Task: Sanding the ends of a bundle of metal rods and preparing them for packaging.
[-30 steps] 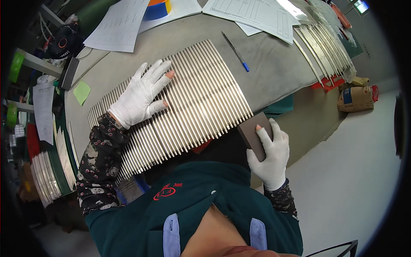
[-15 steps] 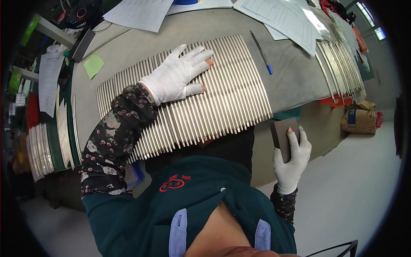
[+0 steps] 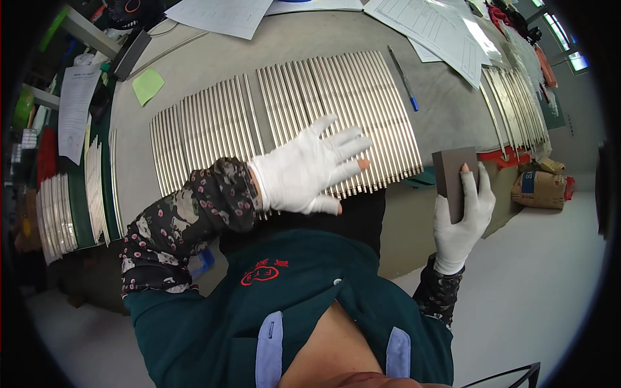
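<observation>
A row of slim, shiny metal rods (image 3: pixel 352 97) lies side by side across the near part of the table, with a gap left of its middle. My left hand (image 3: pixel 310 168), in a white glove with bare fingertips, is spread over the rods' near ends; whether it presses on them I cannot tell. Beyond the row's right end, off the table's near edge, my right hand (image 3: pixel 464 210) grips a brown-grey rectangular block (image 3: pixel 453 171). That hand wears the same kind of glove, and one bare fingertip rests on the block's face.
A pen (image 3: pixel 404 81) lies right of the rods, a green sticky note (image 3: pixel 148 86) to their left. Printed sheets (image 3: pixel 430 32) cover part of the far side. More rods (image 3: pixel 517 110) are bundled at the right; others (image 3: pixel 58 216) stand at the left. A brown sack (image 3: pixel 538 189) sits lower right.
My left hand has slid nearer and to the right, to the rods' near ends. A gap now splits the row. My right hand has risen and shifted right with the block.
</observation>
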A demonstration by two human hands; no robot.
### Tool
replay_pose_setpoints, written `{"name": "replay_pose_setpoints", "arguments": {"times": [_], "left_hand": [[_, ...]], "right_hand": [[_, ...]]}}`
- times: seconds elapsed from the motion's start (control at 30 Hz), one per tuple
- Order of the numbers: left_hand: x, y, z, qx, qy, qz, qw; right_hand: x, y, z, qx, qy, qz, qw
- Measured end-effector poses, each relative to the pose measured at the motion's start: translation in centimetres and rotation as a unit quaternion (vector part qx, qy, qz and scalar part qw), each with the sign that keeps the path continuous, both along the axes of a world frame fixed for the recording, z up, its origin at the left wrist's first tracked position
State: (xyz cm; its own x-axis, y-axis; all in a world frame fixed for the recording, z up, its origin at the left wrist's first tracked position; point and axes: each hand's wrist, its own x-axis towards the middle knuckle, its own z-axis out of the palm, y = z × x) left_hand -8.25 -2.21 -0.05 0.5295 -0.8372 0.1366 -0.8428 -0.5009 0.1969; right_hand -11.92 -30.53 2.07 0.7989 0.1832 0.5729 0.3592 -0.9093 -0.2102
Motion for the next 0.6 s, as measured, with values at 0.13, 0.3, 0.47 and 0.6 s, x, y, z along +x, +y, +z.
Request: {"name": "replay_pose_setpoints", "arguments": {"times": [0.13, 0.3, 0.47, 0.6], "left_hand": [[-5.4, -0.5, 0.8, -0.03, 0.143, -0.198, 0.969], [-5.5, 4.7, 3.1, -0.087, 0.02, -0.02, 0.996], [-7.3, 13.6, 1.9, -0.03, -0.074, 0.263, 0.961], [-9.2, 16.9, 0.1, 0.068, -0.043, 0.36, 0.929]], "right_hand": [[3.4, 0.1, -0.4, -0.022, -0.044, 0.01, 0.999], [10.9, -1.4, -2.2, -0.059, -0.008, -0.066, 0.996], [15.2, -2.1, -3.8, -0.197, 0.011, -0.148, 0.969], [13.1, -2.1, -0.7, -0.202, -0.082, -0.139, 0.966]]}}
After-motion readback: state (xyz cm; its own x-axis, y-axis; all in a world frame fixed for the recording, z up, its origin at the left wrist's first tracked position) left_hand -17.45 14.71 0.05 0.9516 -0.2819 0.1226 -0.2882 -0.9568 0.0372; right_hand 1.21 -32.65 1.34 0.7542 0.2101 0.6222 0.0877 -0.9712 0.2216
